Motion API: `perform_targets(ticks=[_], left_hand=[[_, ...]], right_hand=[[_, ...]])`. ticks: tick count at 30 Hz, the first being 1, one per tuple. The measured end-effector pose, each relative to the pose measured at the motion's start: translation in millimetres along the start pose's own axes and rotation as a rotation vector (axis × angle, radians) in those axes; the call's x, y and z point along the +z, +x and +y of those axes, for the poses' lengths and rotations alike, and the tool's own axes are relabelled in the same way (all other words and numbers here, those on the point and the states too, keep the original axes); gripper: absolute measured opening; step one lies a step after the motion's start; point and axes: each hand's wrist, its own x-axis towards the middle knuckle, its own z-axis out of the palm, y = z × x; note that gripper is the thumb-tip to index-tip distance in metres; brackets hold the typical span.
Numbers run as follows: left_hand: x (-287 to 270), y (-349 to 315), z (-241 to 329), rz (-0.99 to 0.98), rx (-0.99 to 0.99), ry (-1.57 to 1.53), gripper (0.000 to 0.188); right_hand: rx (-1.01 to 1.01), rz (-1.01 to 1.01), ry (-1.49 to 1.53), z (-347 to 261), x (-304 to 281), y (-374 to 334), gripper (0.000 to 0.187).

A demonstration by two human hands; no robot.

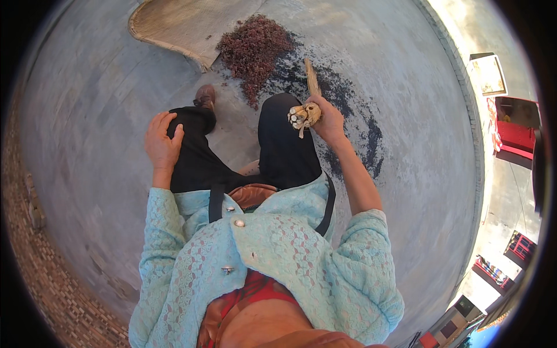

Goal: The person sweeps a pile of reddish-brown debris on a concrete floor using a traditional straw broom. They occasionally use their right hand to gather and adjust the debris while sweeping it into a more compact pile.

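My right hand (328,119) is closed in a fist around the bound end of a small hand broom (307,104). The knotted, pale handle end sticks out of my grip toward nine o'clock, and the bristles run up from my fist toward twelve o'clock, slightly tilted, down to the ground. My fingers are wrapped tight around it, with no gap that I can see.

The broom sits just right of my right knee (284,133), in black trousers, a little above the middle of the view. Around its tip, from twelve to four o'clock of my hand, a dark scatter of fine grains (354,110) is spread over the grey concrete floor (418,174). At eleven o'clock from the broom lies a heap of reddish-brown dried bits (255,49), touching the edge of a flat woven tray (185,26) that reaches toward the top edge.

My left hand (162,142) lies at nine o'clock of the broom, well apart from it, resting palm down on my left knee (194,124) with fingers loosely curled over it, holding nothing. My brown shoe (205,95) shows just past that knee.
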Motion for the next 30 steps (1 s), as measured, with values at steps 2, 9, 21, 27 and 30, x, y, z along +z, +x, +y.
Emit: perform_targets(ticks=[2, 9, 21, 27, 30], left_hand=[[-0.8, 0.9, 2.8, -0.007, -0.003, 0.018, 0.030], [-1.8, -3.5, -6.0, 0.034, 0.028, 0.018, 0.030], [-0.6, -4.2, -7.9, 0.022, 0.000, 0.039, 0.030], [0.5, -7.5, -11.2, 0.024, -0.034, 0.078, 0.031], [-1.8, -10.3, -12.5, 0.037, -0.036, 0.073, 0.031]], right_hand=[[-0.023, 0.006, 0.052, -4.5, -5.2, -4.4, 0.042], [-0.016, 0.017, 0.261, 0.0, -42.0, -39.3, 0.035], [0.033, 0.102, 0.186, 60.9, -20.0, -36.0, 0.035], [0.056, -0.007, 0.274, 18.7, -12.2, -30.2, 0.035], [0.044, -0.021, 0.377, 20.0, -19.9, -32.9, 0.038]])
